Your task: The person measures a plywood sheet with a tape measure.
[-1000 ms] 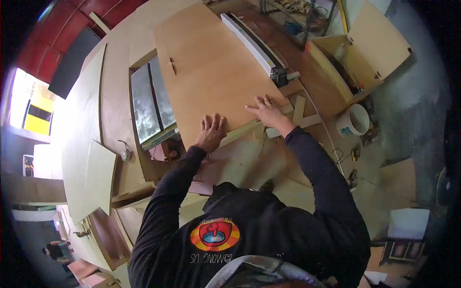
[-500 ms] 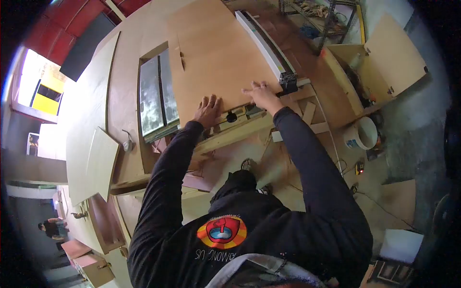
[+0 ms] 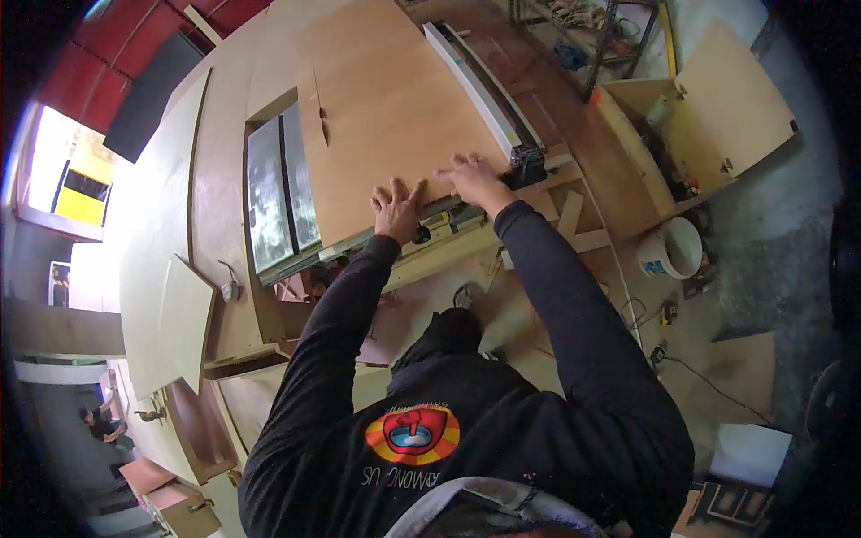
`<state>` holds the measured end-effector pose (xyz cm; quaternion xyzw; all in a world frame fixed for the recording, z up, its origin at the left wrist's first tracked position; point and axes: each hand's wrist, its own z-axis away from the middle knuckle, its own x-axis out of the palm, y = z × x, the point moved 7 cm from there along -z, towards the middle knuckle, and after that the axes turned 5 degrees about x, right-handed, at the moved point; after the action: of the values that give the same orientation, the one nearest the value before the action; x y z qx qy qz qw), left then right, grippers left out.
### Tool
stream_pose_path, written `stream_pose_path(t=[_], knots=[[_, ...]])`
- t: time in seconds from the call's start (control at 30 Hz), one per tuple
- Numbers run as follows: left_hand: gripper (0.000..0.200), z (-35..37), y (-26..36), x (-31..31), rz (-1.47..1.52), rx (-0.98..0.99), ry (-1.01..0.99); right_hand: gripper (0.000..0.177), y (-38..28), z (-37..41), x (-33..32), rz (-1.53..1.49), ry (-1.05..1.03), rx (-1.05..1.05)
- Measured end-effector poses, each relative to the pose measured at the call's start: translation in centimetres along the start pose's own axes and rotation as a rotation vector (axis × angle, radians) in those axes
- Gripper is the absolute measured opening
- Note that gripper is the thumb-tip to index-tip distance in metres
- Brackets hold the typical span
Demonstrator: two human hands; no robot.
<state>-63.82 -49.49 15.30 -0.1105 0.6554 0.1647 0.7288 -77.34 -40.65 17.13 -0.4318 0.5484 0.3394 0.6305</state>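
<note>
Both hands rest on the near edge of a large tan board (image 3: pixel 386 108) that lies over the saw table. My left hand (image 3: pixel 397 208) has its fingers spread on the board, near a round black knob (image 3: pixel 421 235) below the edge. My right hand (image 3: pixel 477 182) lies farther right, fingers apart on the board's edge. Beside that hand, a long metal fence rail (image 3: pixel 473 85) with a black end block (image 3: pixel 527 166) runs along the board's right side. Left of the board, the grey metal table surface (image 3: pixel 269 193) shows.
A pale offcut panel (image 3: pixel 186 314) and a small metal tool (image 3: pixel 230 285) lie at the left. To the right are an open wooden cabinet (image 3: pixel 659 184), a white bucket (image 3: pixel 673 251) and a cable on the floor. Another person (image 3: pixel 106 423) is far off at lower left.
My left hand has moved right along the board's edge, closer to my right hand. The view has shifted slightly, so the board and rail appear a little farther left.
</note>
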Motion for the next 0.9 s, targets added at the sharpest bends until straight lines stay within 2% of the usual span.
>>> stream_pose_path(t=[0.1,0.17,0.3,0.37,0.43,0.47,0.6,0.67,0.9], knots=[[0.069,-2.1,-1.3,0.2,-0.087,0.017,0.017,0.049,0.4,-2.2,-0.1,0.022,0.005,0.01],[0.067,-3.3,-1.8,-0.4,-0.075,0.052,0.074,0.049,0.8,-3.3,0.1,-0.01,0.01,0.006],[0.066,-5.5,-2.9,-1.0,-0.047,0.067,0.059,0.048,1.5,-6.2,0.0,-0.041,0.08,-0.037],[0.063,-6.7,-3.7,-1.3,0.011,0.073,0.145,0.048,2.1,-7.9,0.0,-0.074,0.026,-0.007],[0.068,-8.6,-5.2,-0.7,0.018,0.09,0.107,0.048,2.0,-8.8,0.0,-0.117,-0.039,0.019],[0.073,-9.4,-5.7,-0.5,0.028,0.116,0.074,0.047,2.2,-9.5,-0.2,-0.064,0.026,0.01],[0.074,-11.8,-7.3,-0.9,0.004,0.111,0.134,0.045,2.9,-13.2,-0.1,0.001,0.15,0.0],[0.065,-13.1,-8.0,-1.7,-0.062,0.077,0.2,0.044,3.3,-14.9,0.1,0.005,0.129,0.007],[0.067,-18.8,-11.8,-1.8,0.034,0.033,0.156,0.042,4.7,-22.2,0.4,-0.068,0.094,-0.008]])
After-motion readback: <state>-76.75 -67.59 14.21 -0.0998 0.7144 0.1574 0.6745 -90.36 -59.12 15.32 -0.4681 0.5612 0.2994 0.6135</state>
